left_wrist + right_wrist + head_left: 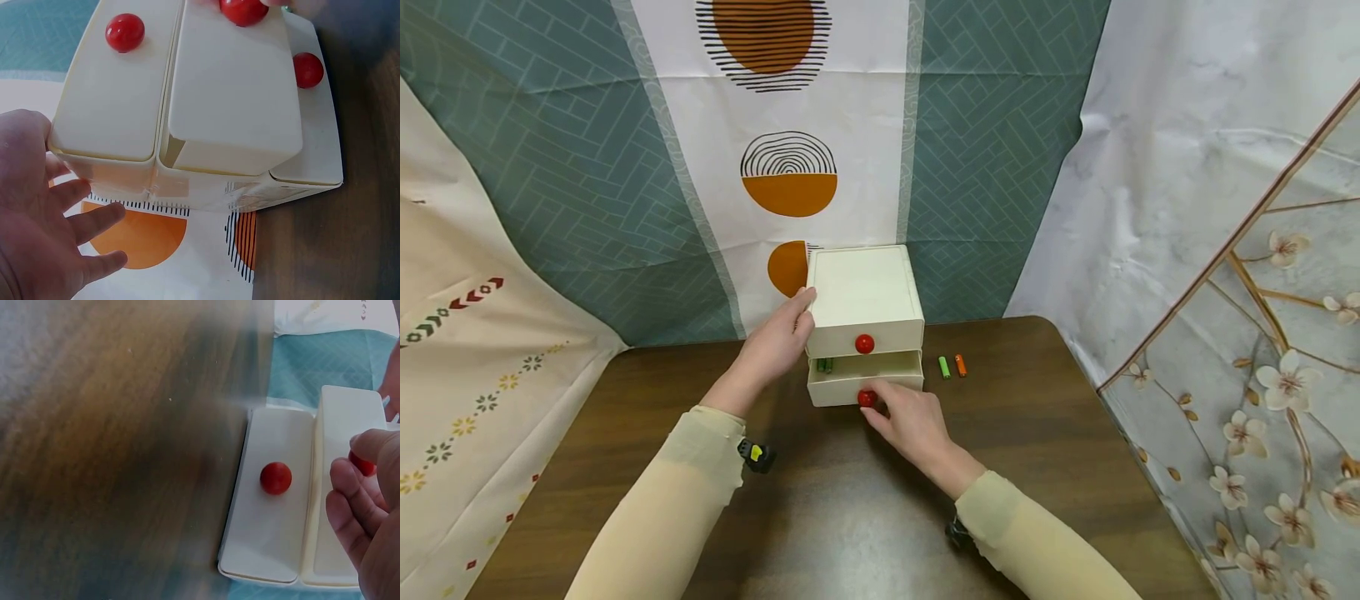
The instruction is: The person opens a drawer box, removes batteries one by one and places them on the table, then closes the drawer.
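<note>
A small white drawer cabinet [867, 283] stands on the table against the back cloth. Its middle drawer [835, 394] is pulled partway out, and dark green batteries [824, 365] lie in its left part. My right hand [913, 421] pinches that drawer's red knob [362, 464] between thumb and fingers. With fingers spread and fairly straight, my left hand [37, 212] rests along the cabinet's left side. The top drawer [115, 87] is closed, and so is the bottom drawer [269, 531], which the head view hides.
To the right of the cabinet lie a light green battery [943, 367] and an orange battery [961, 365] on the brown wooden table [850, 517]. Patterned cloths [992, 167] hang behind and at both sides of the table.
</note>
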`<state>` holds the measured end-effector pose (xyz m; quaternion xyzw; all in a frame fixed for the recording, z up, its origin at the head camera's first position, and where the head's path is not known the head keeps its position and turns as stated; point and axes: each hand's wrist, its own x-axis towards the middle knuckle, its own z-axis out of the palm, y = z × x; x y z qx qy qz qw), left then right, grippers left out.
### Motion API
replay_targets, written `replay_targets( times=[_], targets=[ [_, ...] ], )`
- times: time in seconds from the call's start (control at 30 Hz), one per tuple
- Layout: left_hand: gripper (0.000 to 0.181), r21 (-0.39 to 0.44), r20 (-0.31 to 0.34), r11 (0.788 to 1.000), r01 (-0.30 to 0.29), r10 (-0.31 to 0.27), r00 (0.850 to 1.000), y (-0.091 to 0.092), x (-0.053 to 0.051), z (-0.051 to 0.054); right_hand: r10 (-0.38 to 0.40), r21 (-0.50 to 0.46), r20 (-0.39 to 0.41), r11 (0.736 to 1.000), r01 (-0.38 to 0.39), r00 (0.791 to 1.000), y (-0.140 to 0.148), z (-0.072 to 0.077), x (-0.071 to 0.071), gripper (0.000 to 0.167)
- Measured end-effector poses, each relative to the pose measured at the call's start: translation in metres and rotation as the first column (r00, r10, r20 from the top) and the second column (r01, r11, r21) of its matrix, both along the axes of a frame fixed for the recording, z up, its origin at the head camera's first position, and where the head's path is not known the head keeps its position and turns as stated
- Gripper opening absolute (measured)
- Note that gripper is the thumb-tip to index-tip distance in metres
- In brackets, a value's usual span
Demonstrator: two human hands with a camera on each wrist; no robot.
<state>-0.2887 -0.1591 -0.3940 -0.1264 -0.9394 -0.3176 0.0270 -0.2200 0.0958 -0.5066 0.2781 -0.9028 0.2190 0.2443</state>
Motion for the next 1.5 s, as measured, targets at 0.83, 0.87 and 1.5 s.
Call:
replay_targets(
  times=[0.83,0.87,1.5],
  targets=[
    [0.063,-0.003,0.018,1.0,-0.018,0.019,1.0,0.002,-0.001,-0.001,0.058,0.013,-0.087,0.998,-0.057,0.994,0.007,-0.006,0.032,0.03],
    [0.063,-0.003,0.019,1.0,-0.02,0.02,1.0,0.002,-0.001,-0.001,0.06,0.014,-0.09,0.998,-0.059,0.994,0.008,-0.006,0.032,0.03],
    [0.063,0.015,0.009,1.0,-0.006,0.005,1.0,0.001,0.001,0.0,0.112,0.023,-0.14,0.994,-0.11,0.984,0.011,-0.008,0.047,0.033]
  ],
)
